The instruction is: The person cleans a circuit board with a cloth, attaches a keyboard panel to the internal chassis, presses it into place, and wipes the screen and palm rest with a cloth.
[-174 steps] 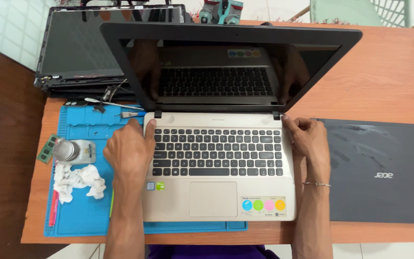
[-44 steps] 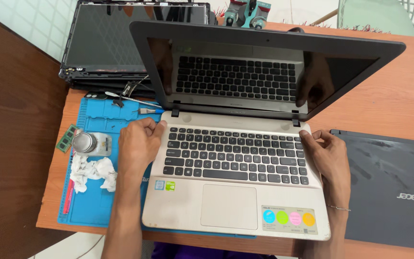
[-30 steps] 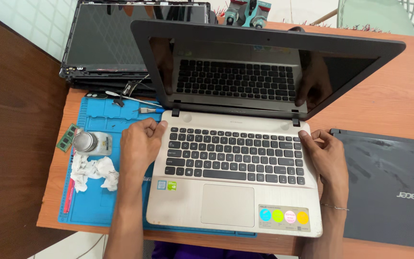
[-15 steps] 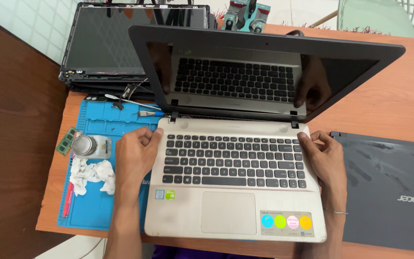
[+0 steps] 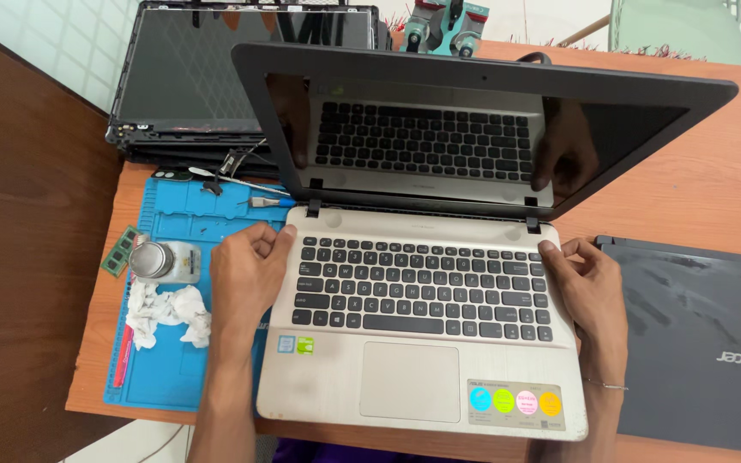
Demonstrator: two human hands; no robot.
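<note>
Both hands grip the open laptop [image 5: 422,343] by its sides, left hand [image 5: 246,274], right hand [image 5: 589,287]; it sits assembled, half on the blue mat [image 5: 177,343].

The closed grey laptop [image 5: 696,343] ran off the right edge. The left hand [image 5: 246,279] covered the open laptop's [image 5: 422,343] left edge. Small parts on the blue mat [image 5: 173,360] were too tiny to identify.

You worked at a laptop repair bench. A blue repair mat [image 5: 190,360] lay at nine o'clock, a stripped screen panel [image 5: 207,77] at eleven. A closed grey laptop [image 5: 696,343] sat at three.
</note>
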